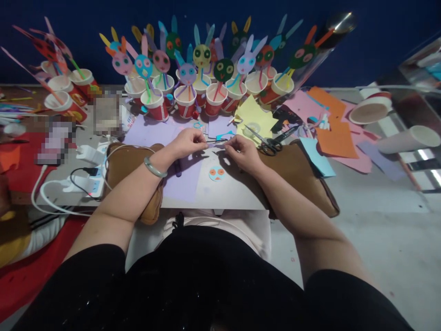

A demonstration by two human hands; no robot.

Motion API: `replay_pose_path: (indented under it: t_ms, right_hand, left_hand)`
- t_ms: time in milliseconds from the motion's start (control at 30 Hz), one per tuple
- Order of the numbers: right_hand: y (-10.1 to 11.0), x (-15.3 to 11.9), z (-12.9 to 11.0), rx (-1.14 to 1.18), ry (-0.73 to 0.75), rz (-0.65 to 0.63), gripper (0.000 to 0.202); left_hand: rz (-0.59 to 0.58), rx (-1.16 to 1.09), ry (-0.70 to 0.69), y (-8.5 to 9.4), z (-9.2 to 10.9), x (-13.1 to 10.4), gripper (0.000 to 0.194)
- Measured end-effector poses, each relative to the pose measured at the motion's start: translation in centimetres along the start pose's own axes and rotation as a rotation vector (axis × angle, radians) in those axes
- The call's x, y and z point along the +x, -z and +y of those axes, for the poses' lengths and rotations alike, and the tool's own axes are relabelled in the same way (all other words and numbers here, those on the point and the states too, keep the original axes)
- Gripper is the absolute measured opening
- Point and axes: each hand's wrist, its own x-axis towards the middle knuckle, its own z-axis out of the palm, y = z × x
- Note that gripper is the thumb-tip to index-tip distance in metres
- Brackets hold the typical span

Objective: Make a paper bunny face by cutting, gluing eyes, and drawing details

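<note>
My left hand (189,141), with a bracelet (155,168) on its wrist, has its fingers pinched together. Facing it across a small gap, my right hand (244,152) is pinched as well. Between the fingertips runs a thin dark strip (217,140); its exact kind is too small to make out. Just below, a light blue paper disc (217,174) with orange eyes and a small orange piece lies flat on the table. Purple paper (184,181) is under and beside my left hand. Black-handled scissors (270,146) lie beyond my right hand, near yellow paper (257,115).
Several red-and-white paper cups (185,99) with paper rabbit heads on straws stand along the back. Brown leather-like pads (292,172) lie under my forearms. On the left are a power strip (98,177) and a phone (55,142); coloured paper scraps (337,140) and loose cups (370,110) are right.
</note>
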Motion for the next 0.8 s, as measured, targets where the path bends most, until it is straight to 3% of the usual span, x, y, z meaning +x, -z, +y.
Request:
replay_pose_path:
  t_ms: [167, 333, 467, 667, 800]
  right_hand:
    - [0.0, -0.3, 0.0, 0.152, -0.056, -0.013, 0.016]
    - [0.1, -0.4, -0.3, 0.137, -0.047, -0.019, 0.017]
    - [0.0, -0.5, -0.2, 0.120, -0.037, -0.075, 0.019]
    - [-0.4, -0.2, 0.7, 0.017, 0.047, -0.145, 0.016]
    - [-0.6, 0.0, 1.5, -0.079, 0.060, -0.153, 0.012]
  left_hand:
    - [0.043, -0.198, 0.106, -1.7, 0.9, -0.6, 0.022]
    - [0.018, -0.250, 0.154, -2.8, 1.5, -1.1, 0.016]
    - [0.025, -0.338, 0.174, -3.0, 1.7, -1.2, 0.021]
    - [-0.008, -0.247, 0.174, -3.3, 1.4, -1.1, 0.007]
    - [0.017, -0.213, 0.203, -3.5, 1.4, -1.0, 0.019]
